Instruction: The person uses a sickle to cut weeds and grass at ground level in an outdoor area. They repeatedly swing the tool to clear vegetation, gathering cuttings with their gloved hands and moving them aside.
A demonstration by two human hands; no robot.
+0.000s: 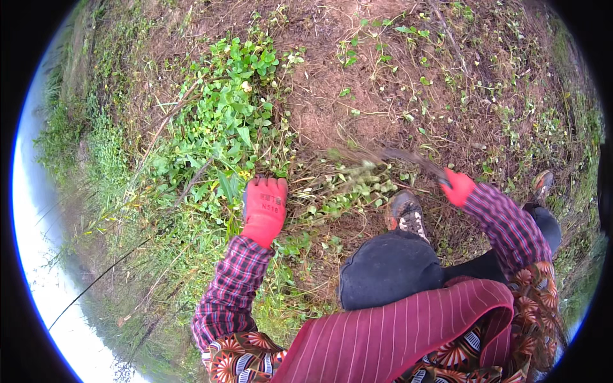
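My left hand, in a red work glove that bears writing, is curled into a fist at the lower edge of a leafy green weed patch. Its fingers close around plant stems, though the grip itself is partly hidden under the glove. My right hand, also in a red glove, holds the handle of a long cutting tool. Motion blurs the tool, so its exact blade shape cannot be told. Its far end points left, over a heap of cut or uprooted stems lying between my hands.
Reddish bare soil with loose dry stalks stretches ahead. A thin woody branch leans across the weeds at left. My muddy shoe is planted just below the tool, and my other shoe is farther right. Taller grass grows at lower left.
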